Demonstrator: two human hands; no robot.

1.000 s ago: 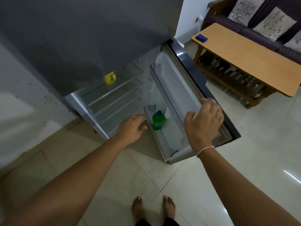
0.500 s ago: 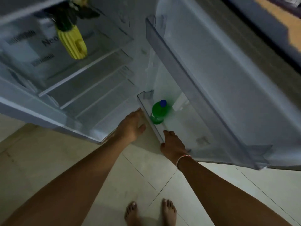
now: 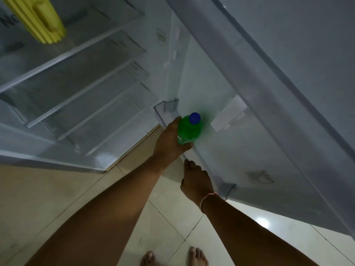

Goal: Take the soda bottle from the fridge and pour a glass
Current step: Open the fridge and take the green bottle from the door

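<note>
Where the lowest door bin (image 3: 194,150) ran across the middle of the frame, the green soda bottle (image 3: 189,131) stood upright in its upper end, its blue cap (image 3: 194,118) pointing toward the camera; the left hand (image 3: 170,142) was wrapped around the bottle's left side, thumb at the lower edge and fingers curled behind, so it was gripping the bottle. Just below, the right hand (image 3: 196,181) rested on the bin's front rim with its fingers bent over the edge, narrow rather than spread; whether it actually clasped the rim could not be told; a thin pale bracelet (image 3: 208,197) circled that wrist. The open fridge door (image 3: 288,93) filled the right and upper right of the frame; the fridge (image 3: 80,89) interior with its clear shelves took the left and upper left; a yellow ribbed object (image 3: 41,20) hung or stood at the top left corner, partly cut off. Pale floor tiles (image 3: 38,198) lay across the bottom, and the person's bare feet (image 3: 197,257) showed at the bottom edge.
</note>
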